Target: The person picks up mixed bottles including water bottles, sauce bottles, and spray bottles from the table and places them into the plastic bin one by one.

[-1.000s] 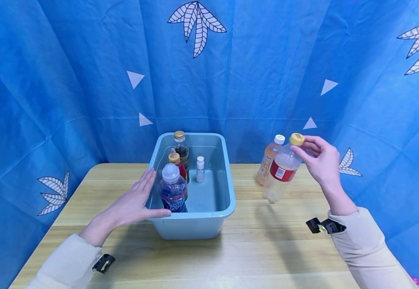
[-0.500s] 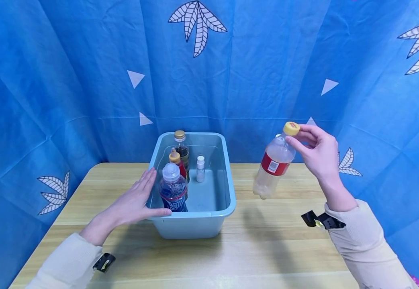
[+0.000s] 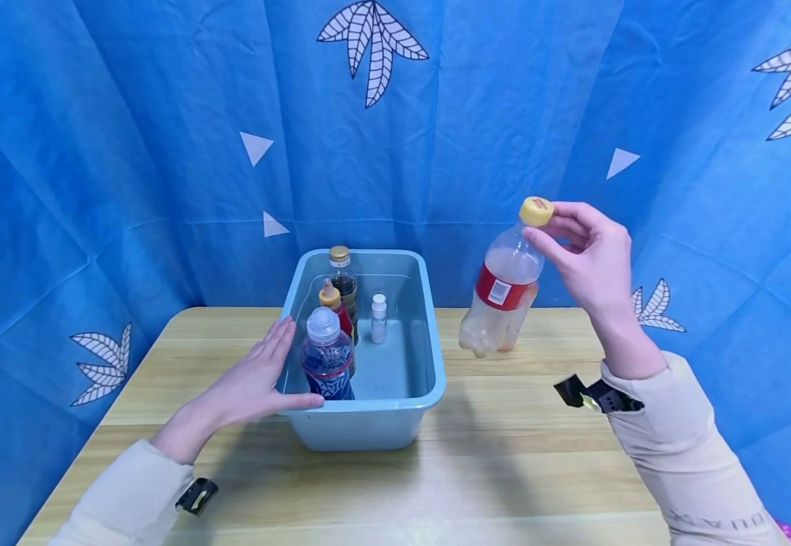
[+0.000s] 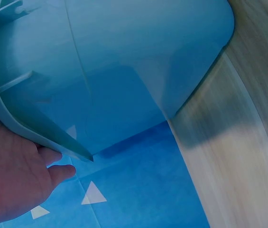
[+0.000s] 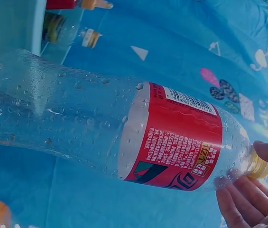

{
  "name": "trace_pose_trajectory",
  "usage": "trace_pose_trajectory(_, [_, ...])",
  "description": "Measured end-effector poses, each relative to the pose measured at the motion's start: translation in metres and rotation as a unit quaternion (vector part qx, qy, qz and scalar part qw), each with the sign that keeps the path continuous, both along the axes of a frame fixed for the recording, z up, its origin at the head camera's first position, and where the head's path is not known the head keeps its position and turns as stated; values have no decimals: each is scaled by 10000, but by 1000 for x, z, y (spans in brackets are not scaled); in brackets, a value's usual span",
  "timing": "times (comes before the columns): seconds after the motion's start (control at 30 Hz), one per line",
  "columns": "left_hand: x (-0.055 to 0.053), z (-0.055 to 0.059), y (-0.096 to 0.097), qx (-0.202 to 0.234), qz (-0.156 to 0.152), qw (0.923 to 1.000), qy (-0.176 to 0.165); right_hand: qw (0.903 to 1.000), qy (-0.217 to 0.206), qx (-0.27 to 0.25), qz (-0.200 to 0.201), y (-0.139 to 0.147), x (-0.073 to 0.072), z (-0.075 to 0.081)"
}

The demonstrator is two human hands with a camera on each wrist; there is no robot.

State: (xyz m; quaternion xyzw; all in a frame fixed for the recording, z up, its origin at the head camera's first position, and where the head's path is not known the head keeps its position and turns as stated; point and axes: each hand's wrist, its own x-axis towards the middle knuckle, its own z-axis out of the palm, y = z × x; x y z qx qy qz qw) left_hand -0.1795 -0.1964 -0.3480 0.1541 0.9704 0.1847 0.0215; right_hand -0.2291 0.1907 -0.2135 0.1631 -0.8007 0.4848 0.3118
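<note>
By its neck, just under the yellow cap, my right hand (image 3: pixel 593 250) pinches a clear plastic bottle (image 3: pixel 504 292) with a red label. The bottle hangs tilted above the table, its base toward the basin; droplets cling inside it in the right wrist view. My left hand (image 3: pixel 252 379) rests at the near left corner of a light blue basin (image 3: pixel 395 409), fingers straight along the left rim and thumb along the front. Inside stand a blue-labelled bottle (image 3: pixel 327 360), a red squeeze bottle (image 3: pixel 331 298), a dark-liquid bottle (image 3: pixel 344 284) and a small white-capped bottle (image 3: pixel 378 322).
An orange drink bottle (image 3: pixel 521 318) stands on the wooden table (image 3: pixel 504 470), mostly hidden behind the held bottle in the head view. A blue patterned curtain (image 3: pixel 504 114) hangs close behind the table and at both sides.
My right hand has raised the red-labelled bottle and carried it left toward the basin, passing in front of the orange bottle. My left hand and the basin have stayed put.
</note>
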Motion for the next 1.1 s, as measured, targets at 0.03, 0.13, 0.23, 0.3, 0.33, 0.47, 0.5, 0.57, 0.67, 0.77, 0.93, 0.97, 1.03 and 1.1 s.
trace_pose_trajectory(0.03, [0, 0, 0, 6, -3, 10000, 8, 10000, 44, -30, 49, -2, 0, 2])
trace_pose_trajectory(0.13, [0, 0, 0, 0, 5, 10000, 6, 9997, 160, -87, 173, -7, 0, 8])
trace_pose_trajectory(0.23, [0, 0, -1, -11, 12, 10000, -21, 9993, 255, -131, 257, -12, 1, 14])
trace_pose_trajectory(0.3, [0, 0, -1, -17, 18, 10000, -32, 9990, 300, -148, 308, -15, 1, 18])
trace_pose_trajectory(0.33, [0, 0, -1, -19, 20, 10000, -31, 9988, 318, -153, 325, -17, 1, 20])
trace_pose_trajectory(0.47, [0, 1, -1, -26, -5, 10000, 10, 9981, 381, -196, 443, -24, 1, 26])
trace_pose_trajectory(0.5, [0, 1, -1, -21, -9, 10000, 12, 9979, 399, -202, 471, -25, 1, 27])
trace_pose_trajectory(0.57, [0, 1, -1, -24, -8, 10000, 13, 9973, 445, -225, 545, -30, 4, 32])
trace_pose_trajectory(0.67, [1, 1, -1, -30, -7, 10000, 16, 9962, 518, -256, 647, -37, 5, 36])
trace_pose_trajectory(0.77, [0, 0, -2, -30, -20, 10000, 34, 9953, 571, -284, 731, -41, 0, 37])
trace_pose_trajectory(0.93, [0, 0, -2, -49, 1, 10000, -7, 9944, 580, -324, 823, -49, -4, 36])
trace_pose_trajectory(0.97, [-1, 0, -2, -51, 8, 10000, -20, 9941, 590, -337, 846, -51, -4, 37])
trace_pose_trajectory(1.03, [-1, 0, -3, -44, 3, 10000, -22, 9932, 635, -366, 902, -54, -5, 37])
trace_pose_trajectory(1.1, [-1, -1, -3, -33, 3, 10000, -15, 9924, 666, -394, 954, -58, -6, 36])
